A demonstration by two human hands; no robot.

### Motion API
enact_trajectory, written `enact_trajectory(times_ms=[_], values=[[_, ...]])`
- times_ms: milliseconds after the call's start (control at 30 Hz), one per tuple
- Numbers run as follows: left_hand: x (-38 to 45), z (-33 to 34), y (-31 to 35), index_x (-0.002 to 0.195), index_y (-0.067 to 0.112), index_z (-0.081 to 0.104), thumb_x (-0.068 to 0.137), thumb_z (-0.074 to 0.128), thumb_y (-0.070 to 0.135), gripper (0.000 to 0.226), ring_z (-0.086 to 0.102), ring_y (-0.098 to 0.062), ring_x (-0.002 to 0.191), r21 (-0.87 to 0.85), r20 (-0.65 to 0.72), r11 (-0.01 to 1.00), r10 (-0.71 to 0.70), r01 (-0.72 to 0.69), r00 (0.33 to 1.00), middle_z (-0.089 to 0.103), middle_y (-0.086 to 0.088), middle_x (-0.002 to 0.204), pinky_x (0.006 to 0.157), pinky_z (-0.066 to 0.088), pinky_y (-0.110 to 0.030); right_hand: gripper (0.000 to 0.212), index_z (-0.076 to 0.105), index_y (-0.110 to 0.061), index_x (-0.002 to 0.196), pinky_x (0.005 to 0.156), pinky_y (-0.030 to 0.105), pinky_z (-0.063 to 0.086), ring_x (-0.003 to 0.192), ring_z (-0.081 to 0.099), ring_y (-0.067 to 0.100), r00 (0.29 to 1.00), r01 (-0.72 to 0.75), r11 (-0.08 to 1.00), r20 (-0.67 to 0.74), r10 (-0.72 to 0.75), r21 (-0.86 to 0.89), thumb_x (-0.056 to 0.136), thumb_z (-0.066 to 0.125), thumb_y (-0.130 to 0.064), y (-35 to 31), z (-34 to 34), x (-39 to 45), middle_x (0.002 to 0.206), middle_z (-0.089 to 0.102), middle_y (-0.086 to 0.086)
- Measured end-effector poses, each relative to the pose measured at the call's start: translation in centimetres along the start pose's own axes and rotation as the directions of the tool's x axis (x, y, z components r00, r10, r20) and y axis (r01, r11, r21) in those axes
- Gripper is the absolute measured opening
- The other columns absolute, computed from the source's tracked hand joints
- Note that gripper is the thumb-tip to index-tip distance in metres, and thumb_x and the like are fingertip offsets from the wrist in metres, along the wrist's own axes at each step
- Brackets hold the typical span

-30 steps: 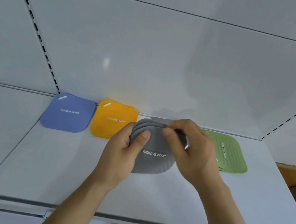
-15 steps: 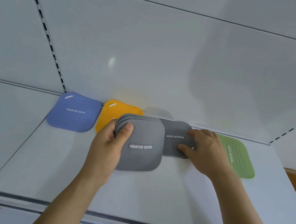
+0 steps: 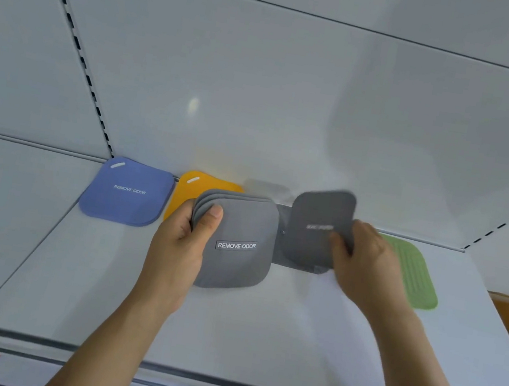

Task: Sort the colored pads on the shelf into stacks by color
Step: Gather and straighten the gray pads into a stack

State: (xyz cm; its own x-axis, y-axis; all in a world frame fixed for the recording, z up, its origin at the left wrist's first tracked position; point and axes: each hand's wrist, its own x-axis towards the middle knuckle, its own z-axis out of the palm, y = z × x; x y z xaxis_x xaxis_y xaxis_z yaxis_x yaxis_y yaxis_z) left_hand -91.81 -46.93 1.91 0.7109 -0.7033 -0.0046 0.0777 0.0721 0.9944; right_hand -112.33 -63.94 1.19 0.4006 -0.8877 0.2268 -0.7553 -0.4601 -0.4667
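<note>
Head view looks down on a glossy white shelf [image 3: 258, 332] whose metal front lip crosses the bottom of the frame; its back edge meets a white rear panel [image 3: 263, 78], and slotted uprights mark the corners at far left and far right. Between the front lip and the row of pads the shelf surface lies bare and wide, crossed only by the two forearms.

Along the back edge, left to right, lie a blue square silicone pad [image 3: 129, 192] printed REMOVE ODOR, an orange square pad [image 3: 189, 188] partly hidden by the grey ones, and at far right a ribbed green pad [image 3: 413, 272].

Left hand [image 3: 185, 235] grips a fanned stack of grey square pads [image 3: 239, 243] at its upper left corner, thumb on top, fingers beneath. Just beside it, the right hand [image 3: 365, 259] pinches a single darker grey pad [image 3: 319, 227] by its right edge, tilted up and blurred. Another grey pad [image 3: 280, 246] lies flat on the shelf below and between the two, mostly covered.
</note>
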Motion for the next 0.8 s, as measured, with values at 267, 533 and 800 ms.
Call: enact_trajectory(times_ms=[267,533,800], values=[[0.7,0.5,0.0,0.111,0.03,0.075,0.101,0.062,0.042,0.021,0.071,-0.02,0.113,-0.023,-0.001,1.0,-0.018,0.018,1.0,0.078,0.005,0.114,0.106,0.053,-0.057,0.026,0.044,-0.031,0.094,0.06,0.032,0.051,0.058,0.067,0.016,0.985,-0.006,0.97,0.168,-0.036,0.242,0.091,0.051,-0.007,-2.5,-10.1,-1.2,0.07,0.072,-0.006],[0.7,1.8,0.6,0.113,0.02,0.076,0.107,0.058,0.031,0.022,0.067,-0.035,0.122,-0.115,0.112,0.983,-0.129,0.142,0.985,0.077,-0.008,0.12,0.111,0.047,-0.063,0.016,0.072,-0.046,0.094,0.074,0.025,0.051,0.086,0.067,0.013,0.933,0.271,0.885,0.121,-0.338,0.379,0.093,0.076,-0.031,-4.8,-10.6,-2.4,0.092,0.073,-0.017],[-0.9,2.7,1.1,0.12,0.023,0.076,0.11,0.048,0.027,0.03,0.071,-0.026,0.117,-0.131,0.306,0.965,-0.179,0.228,0.935,0.077,-0.006,0.123,0.104,0.052,-0.046,0.012,0.076,-0.025,0.104,0.076,0.016,0.047,0.088,0.063,0.004,0.847,0.491,0.803,0.032,-0.531,0.336,0.097,0.069,-0.018,-6.8,-3.1,-1.8,0.093,0.07,-0.017]])
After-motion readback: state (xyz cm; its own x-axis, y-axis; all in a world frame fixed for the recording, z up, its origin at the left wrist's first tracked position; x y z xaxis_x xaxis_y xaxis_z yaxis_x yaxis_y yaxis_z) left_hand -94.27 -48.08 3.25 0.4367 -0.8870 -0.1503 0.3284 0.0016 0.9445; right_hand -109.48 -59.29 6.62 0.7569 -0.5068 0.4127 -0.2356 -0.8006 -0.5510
